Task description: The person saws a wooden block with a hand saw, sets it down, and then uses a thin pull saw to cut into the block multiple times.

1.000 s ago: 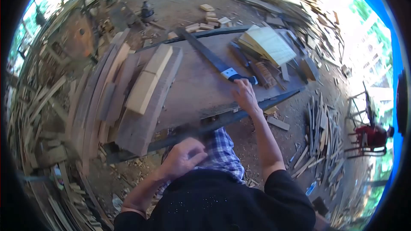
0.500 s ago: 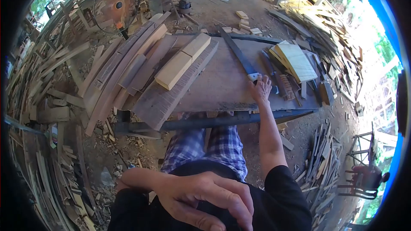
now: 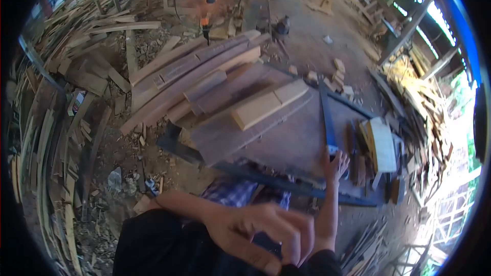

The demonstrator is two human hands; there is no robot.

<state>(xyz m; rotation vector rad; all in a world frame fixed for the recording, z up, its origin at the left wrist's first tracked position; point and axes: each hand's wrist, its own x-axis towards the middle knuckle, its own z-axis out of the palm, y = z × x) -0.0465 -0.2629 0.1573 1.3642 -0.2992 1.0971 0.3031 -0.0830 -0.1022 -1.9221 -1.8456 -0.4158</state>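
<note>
A handsaw (image 3: pixel 328 117) lies on the workbench (image 3: pixel 294 143), its blade pointing away from me. My right hand (image 3: pixel 336 164) is at the saw's handle with its fingers spread, resting over it. Near the camera, in front of my black shirt, my left hand (image 3: pixel 263 235) is raised with curled fingers; its fingertips are partly hidden, and I cannot make out anything in it. Left of the saw, a pale wood block (image 3: pixel 271 103) lies on a wide dark plank (image 3: pixel 225 140). Right of the saw is a pale board (image 3: pixel 381 145) on darker pieces.
Long curved planks (image 3: pixel 189 74) cover the bench's left side. An orange round-bodied object (image 3: pixel 209 7) stands beyond them. Scrap wood (image 3: pixel 46 138) is piled at the left, and more lumber (image 3: pixel 419 107) at the right. A dark pot-like object (image 3: pixel 282 25) sits on the ground.
The view has turned left, so the bench now appears tilted and further right. My right hand remains at the saw handle, and my left hand stays raised near my body.
</note>
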